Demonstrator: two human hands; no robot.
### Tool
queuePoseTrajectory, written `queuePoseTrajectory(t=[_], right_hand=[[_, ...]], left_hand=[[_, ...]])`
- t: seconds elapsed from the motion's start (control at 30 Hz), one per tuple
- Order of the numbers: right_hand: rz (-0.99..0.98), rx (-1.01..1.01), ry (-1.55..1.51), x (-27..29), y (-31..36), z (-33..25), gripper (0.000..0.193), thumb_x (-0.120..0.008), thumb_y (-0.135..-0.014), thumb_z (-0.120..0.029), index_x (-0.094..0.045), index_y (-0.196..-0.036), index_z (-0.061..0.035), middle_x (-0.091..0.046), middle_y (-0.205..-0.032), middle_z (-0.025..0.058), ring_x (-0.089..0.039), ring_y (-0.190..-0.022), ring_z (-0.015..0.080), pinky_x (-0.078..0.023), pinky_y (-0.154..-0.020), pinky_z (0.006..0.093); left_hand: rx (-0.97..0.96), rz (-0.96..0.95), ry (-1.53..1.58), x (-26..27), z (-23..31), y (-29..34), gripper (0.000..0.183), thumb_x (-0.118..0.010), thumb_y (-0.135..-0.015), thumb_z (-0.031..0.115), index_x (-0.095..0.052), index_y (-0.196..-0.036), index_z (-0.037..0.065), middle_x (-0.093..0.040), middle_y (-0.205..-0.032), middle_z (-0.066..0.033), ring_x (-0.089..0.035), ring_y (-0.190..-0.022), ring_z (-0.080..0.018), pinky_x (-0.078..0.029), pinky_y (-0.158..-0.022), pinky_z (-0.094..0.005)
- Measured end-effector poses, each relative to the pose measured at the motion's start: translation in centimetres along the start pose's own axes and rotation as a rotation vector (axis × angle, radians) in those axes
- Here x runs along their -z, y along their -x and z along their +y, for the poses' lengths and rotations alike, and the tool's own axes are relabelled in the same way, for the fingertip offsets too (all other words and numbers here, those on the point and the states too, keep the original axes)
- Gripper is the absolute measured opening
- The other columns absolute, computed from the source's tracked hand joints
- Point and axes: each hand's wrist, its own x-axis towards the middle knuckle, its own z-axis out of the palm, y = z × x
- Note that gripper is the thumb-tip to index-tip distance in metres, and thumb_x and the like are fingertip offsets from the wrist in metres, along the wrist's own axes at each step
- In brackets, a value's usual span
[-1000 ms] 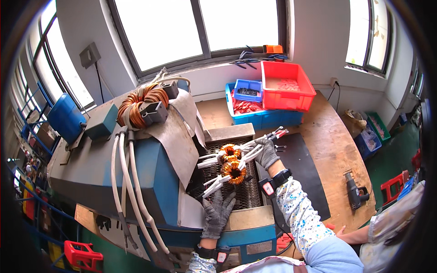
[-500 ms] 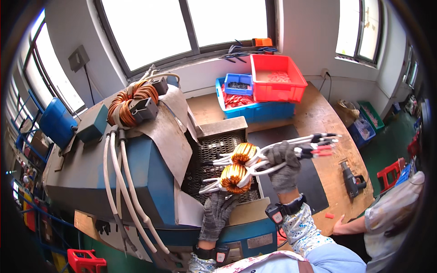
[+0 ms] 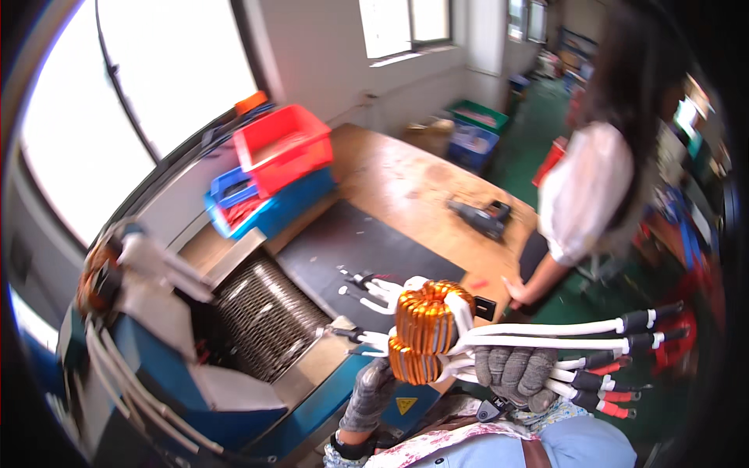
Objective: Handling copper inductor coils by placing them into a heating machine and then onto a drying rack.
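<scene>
A pair of toroidal copper coils (image 3: pixel 427 324) with white cable leads is held up in front of my body. My right hand (image 3: pixel 516 373), in a grey glove, is closed around the white cables (image 3: pixel 546 342) at the right of the coils. Those cables end in black and red sleeves with metal lugs. My left hand (image 3: pixel 370 396), also gloved, grips the lower coil at its left underside, its fingertips partly hidden. Shorter white leads (image 3: pixel 378 295) stick out to the left, over the front edge of the machine's metal mesh belt (image 3: pixel 269 318).
A blue machine (image 3: pixel 168 351) with draped cables stands at left. Red (image 3: pixel 285 148) and blue (image 3: pixel 269 207) bins sit on the wooden table (image 3: pixel 398 171), with a black mat (image 3: pixel 367 242) and a heat gun (image 3: pixel 481 218). A person (image 3: pixel 593 179) stands at right, one hand on the table edge.
My view has swung to the right. Both hands have drawn the coils away from above the mesh belt, back toward my body. The person now stands more fully in view.
</scene>
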Motion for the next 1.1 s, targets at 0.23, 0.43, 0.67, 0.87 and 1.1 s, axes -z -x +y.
queuePoseTrajectory(t=[0.23, 0.43, 0.67, 0.87, 1.1], right_hand=[[0.562, -0.019, 0.384, -2.1, 8.1, -13.7, 0.027, -0.066, -0.082, -0.03, -0.05, -0.072, -0.0099, -0.052, -0.067, 0.0012, -0.049, -0.061, 0.0138, -0.044, -0.065, 0.031], [0.946, 0.034, 0.471, -5.8, 13.5, -19.4, 0.025, -0.067, -0.081, -0.028, -0.051, -0.074, -0.0089, -0.054, -0.071, 0.0015, -0.05, -0.064, 0.0133, -0.044, -0.064, 0.0297], [1.187, 0.203, 0.282, -7.9, 20.5, -24.4, 0.018, -0.068, -0.079, -0.019, -0.055, -0.083, -0.0057, -0.058, -0.081, 0.0027, -0.053, -0.072, 0.0091, -0.042, -0.062, 0.0221], [1.378, 0.179, 0.451, -11.2, 28.4, -32.9, 0.018, -0.07, -0.078, -0.016, -0.054, -0.076, -0.0065, -0.056, -0.076, 0.0013, -0.051, -0.068, 0.0089, -0.04, -0.058, 0.0219], [1.329, 0.195, 0.51, -10.7, 35.0, -42.0, 0.023, -0.075, -0.073, -0.016, -0.059, -0.081, -0.0012, -0.06, -0.08, 0.0057, -0.056, -0.077, 0.0143, -0.044, -0.071, 0.0267]], left_hand=[[0.361, -0.308, 0.903, -7.8, 4.5, 0.2, 0.068, -0.05, -0.085, 0.057, -0.058, -0.101, -0.008, -0.063, -0.097, -0.0135, -0.06, -0.095, -0.0197, -0.047, -0.084, -0.0292], [0.474, -0.935, 0.722, -15.2, 7.1, -0.4, 0.051, -0.058, -0.084, 0.045, -0.061, -0.098, -0.004, -0.063, -0.09, -0.0079, -0.058, -0.085, -0.0149, -0.045, -0.077, -0.0264], [0.547, -1.259, 0.551, -21.9, 12.3, 1.0, 0.048, -0.066, -0.079, 0.045, -0.064, -0.094, 0.0, -0.064, -0.081, -0.004, -0.056, -0.077, -0.0121, -0.044, -0.07, -0.0255], [0.132, -1.27, 0.636, -36.2, 14.1, 0.5, 0.053, -0.046, -0.091, 0.044, -0.061, -0.097, -0.006, -0.063, -0.101, -0.0132, -0.059, -0.095, -0.0202, -0.046, -0.088, -0.0325], [0.085, -1.461, 0.64, -56.6, 13.1, 3.4, 0.054, -0.032, -0.098, 0.035, -0.024, -0.14, 0.003, -0.029, -0.144, -0.0138, -0.029, -0.132, -0.0207, -0.023, -0.108, -0.0324]])
